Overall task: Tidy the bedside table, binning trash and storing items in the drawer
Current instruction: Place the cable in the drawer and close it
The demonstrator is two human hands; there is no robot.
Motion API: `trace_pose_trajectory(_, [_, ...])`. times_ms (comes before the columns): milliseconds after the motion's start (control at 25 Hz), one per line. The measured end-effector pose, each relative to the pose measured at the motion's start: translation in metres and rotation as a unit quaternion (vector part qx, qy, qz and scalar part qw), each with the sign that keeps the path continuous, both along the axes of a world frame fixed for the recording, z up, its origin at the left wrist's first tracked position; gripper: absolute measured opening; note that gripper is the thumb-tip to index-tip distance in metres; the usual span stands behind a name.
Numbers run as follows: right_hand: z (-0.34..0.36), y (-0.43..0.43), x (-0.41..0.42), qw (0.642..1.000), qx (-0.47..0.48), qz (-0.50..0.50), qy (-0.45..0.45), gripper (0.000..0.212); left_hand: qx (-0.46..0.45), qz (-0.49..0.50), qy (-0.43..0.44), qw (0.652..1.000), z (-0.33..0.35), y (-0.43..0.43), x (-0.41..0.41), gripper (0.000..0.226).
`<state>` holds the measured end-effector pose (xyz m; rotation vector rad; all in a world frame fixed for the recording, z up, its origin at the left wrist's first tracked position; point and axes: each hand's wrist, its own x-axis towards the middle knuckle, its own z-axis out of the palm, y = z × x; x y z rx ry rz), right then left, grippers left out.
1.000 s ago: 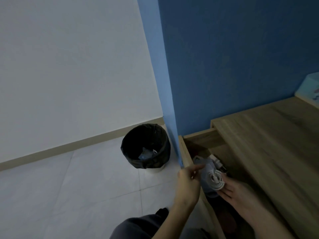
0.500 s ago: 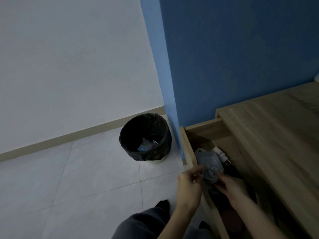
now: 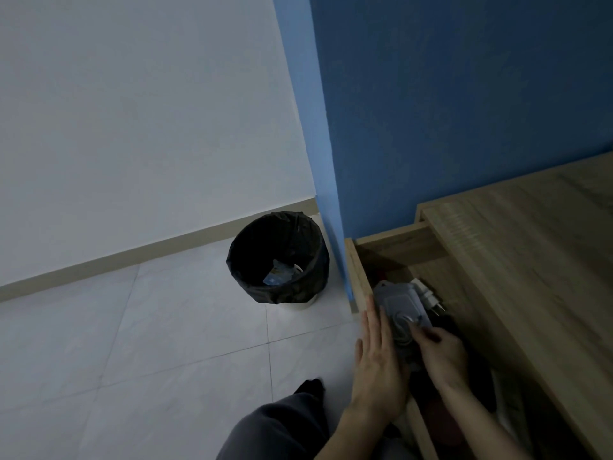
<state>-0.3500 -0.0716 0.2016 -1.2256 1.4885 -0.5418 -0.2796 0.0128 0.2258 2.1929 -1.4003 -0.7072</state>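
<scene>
Tile floor (image 3: 132, 327): bin (image 3: 265, 293) w/ scraps (image 3: 277, 278); drawer (image 3: 360, 277) holds grey pouch (image 3: 396, 298), right hand (image 3: 441, 356) pinching it, left hand (image 3: 376, 363) flat beside.

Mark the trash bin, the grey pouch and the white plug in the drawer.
trash bin (image 3: 282, 294): head view, front outer wall of its black liner.
grey pouch (image 3: 396, 298): head view, middle of its upper flat face.
white plug (image 3: 428, 293): head view, its body just right of the pouch.
</scene>
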Motion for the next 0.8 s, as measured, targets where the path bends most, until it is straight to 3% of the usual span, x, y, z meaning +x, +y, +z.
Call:
trace_pose_trajectory(80, [0.004,0.003,-0.001,1.0,-0.006,0.009,0.014,0.032,-0.01,-0.004,0.002,1.0,-0.003,0.001,0.0,0.079])
trace_pose_trajectory(160, [0.02,0.007,-0.004,0.994,-0.058,0.036,0.089,0.033,-0.024,-0.006,0.0,1.0,-0.009,0.001,0.001,0.083])
trace_pose_trajectory(240, [0.043,0.01,-0.013,0.971,-0.18,0.071,0.139,0.028,-0.038,-0.007,0.012,0.999,-0.017,0.0,0.003,0.09])
trace_pose_trajectory(320, [0.073,0.007,-0.031,0.938,-0.319,0.073,0.109,0.022,-0.067,-0.003,0.048,0.997,-0.021,-0.003,0.002,0.099])
trace_pose_trajectory(440, [0.093,-0.017,-0.064,0.875,-0.458,0.074,0.141,0.04,-0.103,0.013,0.107,0.989,-0.021,-0.008,-0.001,0.095])
trace_pose_trajectory(560, [0.075,-0.04,-0.092,0.885,-0.401,0.12,0.204,0.065,-0.11,0.018,0.155,0.982,-0.024,-0.016,-0.01,0.087])
trace_pose_trajectory(640, [0.055,-0.043,-0.108,0.885,-0.371,0.136,0.247,0.078,-0.156,0.052,0.263,0.951,-0.018,-0.028,-0.018,0.087])
trace_pose_trajectory(800, [0.046,-0.042,-0.15,0.862,-0.366,0.153,0.316,0.076,-0.208,0.165,0.367,0.892,0.002,-0.059,-0.045,0.077])
